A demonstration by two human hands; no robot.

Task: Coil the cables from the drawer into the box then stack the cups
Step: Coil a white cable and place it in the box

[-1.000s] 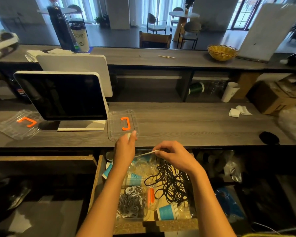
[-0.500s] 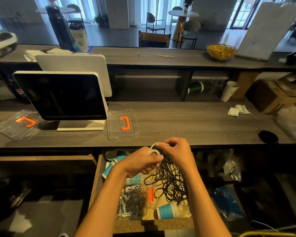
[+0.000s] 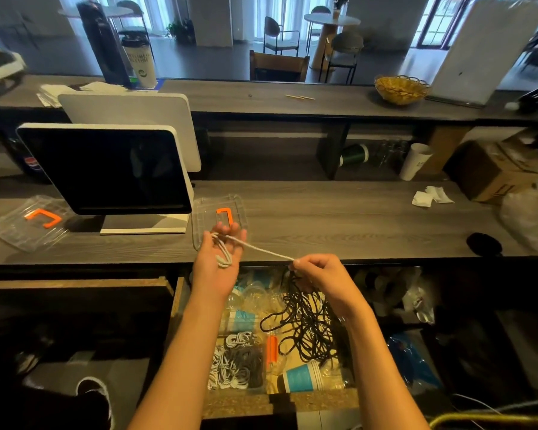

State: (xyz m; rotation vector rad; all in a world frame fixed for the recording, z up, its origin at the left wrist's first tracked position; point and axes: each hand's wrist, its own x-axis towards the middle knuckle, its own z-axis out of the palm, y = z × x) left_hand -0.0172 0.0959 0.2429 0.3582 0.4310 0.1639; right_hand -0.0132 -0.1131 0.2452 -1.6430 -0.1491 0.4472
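Note:
A white cable stretches taut between my two hands above the open drawer. My left hand is palm up with fingers spread, and loops of the white cable lie around them. My right hand pinches the cable's other end. In the drawer lie a tangle of black cable, a clear box with coiled white and grey cables, and a blue paper cup on its side among clear plastic cups.
A clear lid with an orange handle lies on the grey counter just beyond my left hand. A dark monitor stands at the left, with another clear lid beside it. Crumpled tissues and a cardboard box sit at the right.
My hands have moved apart. The left hand rose toward the counter with loops around its fingers, while the right pulled the white cable taut to the right.

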